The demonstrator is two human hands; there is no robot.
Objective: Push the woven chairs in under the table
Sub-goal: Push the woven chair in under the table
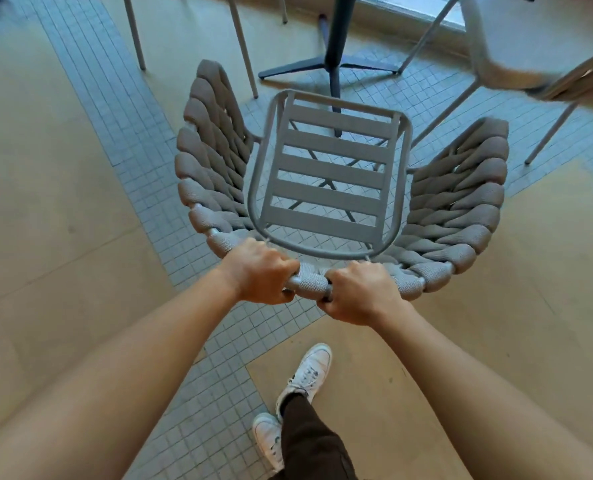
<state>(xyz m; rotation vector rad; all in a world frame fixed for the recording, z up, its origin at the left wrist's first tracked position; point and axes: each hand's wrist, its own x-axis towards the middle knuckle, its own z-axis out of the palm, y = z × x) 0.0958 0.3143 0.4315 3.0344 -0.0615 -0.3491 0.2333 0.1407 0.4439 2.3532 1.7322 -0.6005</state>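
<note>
Both hands grip the top rail of a woven chair (336,188) seen from above and behind. The left hand (258,271) has its fingers (281,268) curled over the rail at the middle of the back, and the right hand (361,292) sits just beside it, fingers wrapped shut around the same rail. A short stretch of woven rope shows between the two fists.

The chair stands on the floor (63,202), its thick braided sides curving out to left and right, its slatted seat open to the tiles below. It holds nothing; only the floor and parts of the chair's legs show through the gaps between the slats. The chair faces a dark table pedestal (335,46) with spreading feet, and the front edge of the seat lies near that base. The surface of the table itself is cut off by the top of the frame, so whether the seat is under it cannot be told.

Thin legs of another chair (243,46) stand at upper left, its seat out of view. At upper right a pale, blurred chair (496,57) is hard to make out. Below the arms, two white shoes (307,375) and a dark trouser leg show, partly cut off at the bottom edge.
</note>
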